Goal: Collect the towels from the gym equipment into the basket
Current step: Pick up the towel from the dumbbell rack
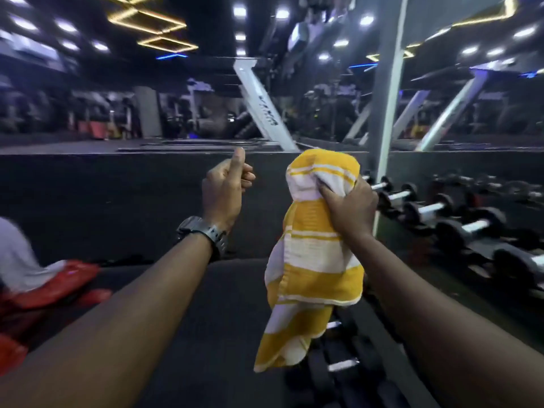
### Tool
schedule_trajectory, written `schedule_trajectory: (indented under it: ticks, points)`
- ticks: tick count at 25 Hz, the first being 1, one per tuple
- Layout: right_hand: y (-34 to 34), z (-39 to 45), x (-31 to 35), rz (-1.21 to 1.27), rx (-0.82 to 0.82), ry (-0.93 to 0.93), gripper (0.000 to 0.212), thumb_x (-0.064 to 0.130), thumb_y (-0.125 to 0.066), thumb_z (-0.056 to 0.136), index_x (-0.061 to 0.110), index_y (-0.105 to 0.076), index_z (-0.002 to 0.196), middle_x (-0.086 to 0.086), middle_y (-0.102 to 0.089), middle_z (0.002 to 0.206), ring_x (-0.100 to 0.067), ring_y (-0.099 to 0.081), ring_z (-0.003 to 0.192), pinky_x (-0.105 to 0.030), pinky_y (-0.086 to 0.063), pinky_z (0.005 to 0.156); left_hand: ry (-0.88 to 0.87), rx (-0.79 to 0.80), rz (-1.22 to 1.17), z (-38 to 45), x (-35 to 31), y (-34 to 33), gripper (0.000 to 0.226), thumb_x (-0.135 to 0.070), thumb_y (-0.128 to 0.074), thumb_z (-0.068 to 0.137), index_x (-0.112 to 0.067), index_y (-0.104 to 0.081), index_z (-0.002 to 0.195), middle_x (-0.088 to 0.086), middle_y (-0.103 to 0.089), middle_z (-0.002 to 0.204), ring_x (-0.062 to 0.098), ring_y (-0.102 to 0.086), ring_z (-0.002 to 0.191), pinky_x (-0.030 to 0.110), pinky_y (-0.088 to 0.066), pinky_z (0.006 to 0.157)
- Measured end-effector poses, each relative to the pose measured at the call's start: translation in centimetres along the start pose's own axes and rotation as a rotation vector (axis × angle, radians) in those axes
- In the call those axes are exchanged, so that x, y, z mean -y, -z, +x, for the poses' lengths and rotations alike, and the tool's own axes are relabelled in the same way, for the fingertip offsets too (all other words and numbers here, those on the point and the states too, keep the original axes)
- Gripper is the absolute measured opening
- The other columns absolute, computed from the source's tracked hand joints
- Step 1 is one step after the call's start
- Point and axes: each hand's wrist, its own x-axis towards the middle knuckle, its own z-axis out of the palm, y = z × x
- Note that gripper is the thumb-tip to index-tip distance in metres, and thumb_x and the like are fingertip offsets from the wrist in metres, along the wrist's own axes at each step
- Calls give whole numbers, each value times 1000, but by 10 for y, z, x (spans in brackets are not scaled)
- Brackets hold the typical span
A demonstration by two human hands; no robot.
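Note:
My right hand grips a yellow and white striped towel near its top, and the towel hangs down in front of me above the dumbbells. My left hand, with a black watch on the wrist, is raised beside it with the fingers curled and the thumb up, holding nothing. At the far left edge lies a white cloth on something red, blurred; I cannot tell whether that is the basket.
A rack of black dumbbells runs along the right and continues below the towel. A mirror wall with a grey pillar stands behind it. A slanted white machine frame rises ahead. Dark floor spreads at the centre and left.

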Motion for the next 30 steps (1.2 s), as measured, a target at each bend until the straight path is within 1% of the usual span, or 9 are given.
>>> schedule_trajectory:
  ticks: [2, 4, 7, 13, 17, 21, 23, 26, 30]
  points:
    - [-50, -20, 23, 69, 61, -12, 53, 55, -79, 77, 9, -69, 99, -16, -75, 97, -39, -67, 96, -35, -45, 76, 11, -64, 84, 6, 10, 65, 56, -62, -45, 93, -14, -69, 77, 10, -74, 78, 17, -67, 70, 36, -52, 70]
    - [-99, -44, 51, 143, 153, -33, 55, 57, -77, 76, 9, -69, 102, -15, -75, 100, -37, -68, 98, -37, -50, 80, 26, -150, 157, 12, 14, 129, 61, -67, -44, 89, -13, -70, 79, 9, -74, 79, 18, -68, 71, 38, -53, 73]
    - [-160, -85, 88, 213, 287, -31, 56, 60, -76, 77, 10, -69, 102, -12, -75, 100, -34, -69, 98, -38, -53, 81, 40, -297, 235, 11, 14, 213, 67, -73, -43, 82, -12, -71, 79, 8, -75, 78, 16, -69, 69, 33, -52, 68]
    - [-235, -160, 129, 361, 536, 2, 54, 58, -77, 79, 12, -68, 105, -8, -74, 102, -27, -68, 98, -40, -57, 84, 70, -536, 351, -32, 8, 317, 67, -74, -44, 78, -12, -70, 77, 7, -74, 75, 19, -67, 69, 32, -50, 66]
    - [-258, -190, 146, 449, 636, 7, 48, 54, -77, 80, 13, -68, 101, -3, -72, 95, -21, -65, 91, -32, -49, 77, 75, -640, 405, -52, -10, 348, 63, -76, -46, 75, -18, -69, 71, 7, -72, 73, 18, -65, 65, 28, -50, 63]
    - [-270, -201, 153, 481, 672, 33, 48, 54, -78, 80, 12, -67, 100, 6, -63, 87, -13, -58, 81, -28, -44, 72, 89, -694, 440, -67, -11, 354, 64, -74, -45, 80, -14, -69, 77, 9, -72, 77, 17, -65, 68, 26, -48, 62]
    - [-274, -205, 155, 499, 683, 53, 49, 54, -77, 81, 13, -67, 104, 7, -61, 90, -9, -53, 83, -26, -41, 75, 91, -722, 454, -71, -10, 356, 67, -68, -44, 85, -6, -71, 82, 8, -72, 76, 15, -65, 65, 26, -48, 62]
    - [-282, -210, 156, 524, 705, 76, 48, 53, -77, 81, 14, -67, 105, 1, -69, 97, -9, -53, 86, -26, -39, 79, 99, -728, 464, -72, -5, 355, 76, -67, -44, 85, 3, -71, 91, 11, -72, 79, 18, -64, 69, 32, -51, 67]
    - [-308, -221, 162, 546, 778, 89, 50, 52, -76, 83, 13, -67, 113, -5, -73, 109, -21, -66, 99, -26, -44, 83, 86, -767, 475, -67, 11, 363, 59, -63, -46, 87, -9, -69, 80, 11, -71, 77, 19, -65, 69, 36, -52, 71]
